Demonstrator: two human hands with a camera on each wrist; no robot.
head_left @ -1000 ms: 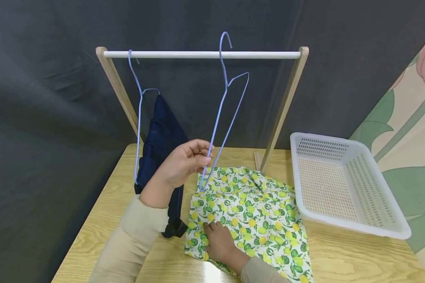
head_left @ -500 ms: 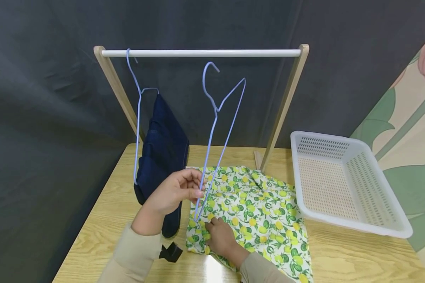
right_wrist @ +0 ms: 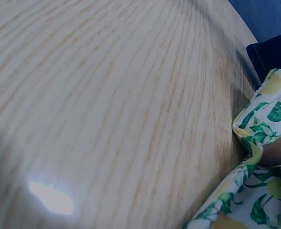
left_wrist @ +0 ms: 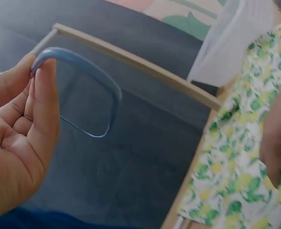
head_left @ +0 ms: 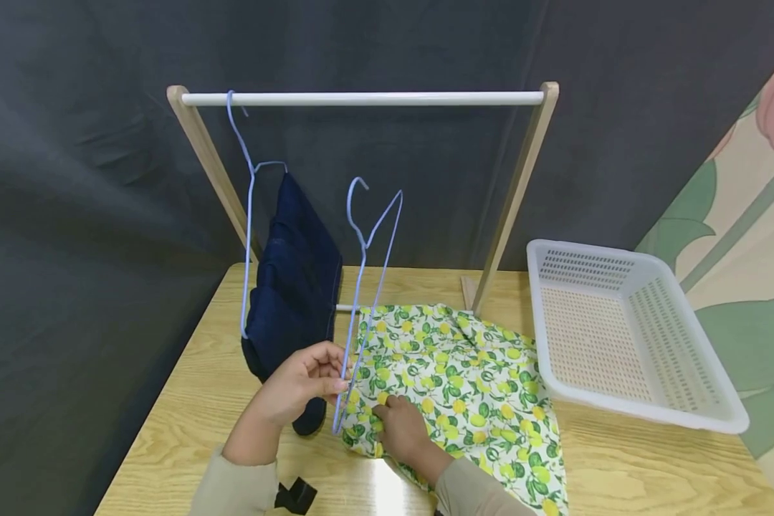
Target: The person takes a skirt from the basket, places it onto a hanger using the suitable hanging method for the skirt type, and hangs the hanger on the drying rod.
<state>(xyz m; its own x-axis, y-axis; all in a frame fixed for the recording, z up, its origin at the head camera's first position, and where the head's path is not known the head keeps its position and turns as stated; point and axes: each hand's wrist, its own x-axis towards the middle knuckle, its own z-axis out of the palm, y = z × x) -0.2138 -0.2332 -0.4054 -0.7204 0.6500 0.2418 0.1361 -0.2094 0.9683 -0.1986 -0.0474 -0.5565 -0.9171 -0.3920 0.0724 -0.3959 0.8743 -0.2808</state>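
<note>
Between the thumb and fingers of my left hand (head_left: 299, 387) is the lower end of a light-blue hanger (head_left: 361, 287), its hook up, at the left edge of the lemon-print cloth (head_left: 464, 387). The left wrist view shows this pinch on the curved blue hanger end (left_wrist: 78, 59) close up. My right hand (head_left: 405, 430) grips the cloth near its front left edge; in the right wrist view the fabric (right_wrist: 269, 119) bunches at a finger, and most of that hand is out of frame. The cloth lies spread flat on the table.
A wooden rack with a white rail (head_left: 374, 99) stands behind. Dark blue denim (head_left: 297, 265) hangs at its left on another blue hanger (head_left: 250, 186). A white plastic basket (head_left: 619, 408) stands right on the wooden table (head_left: 180, 430).
My left hand has brought the hanger down, towards me and to the left, from over the cloth to its left edge. The right hand stays almost where it was on the cloth.
</note>
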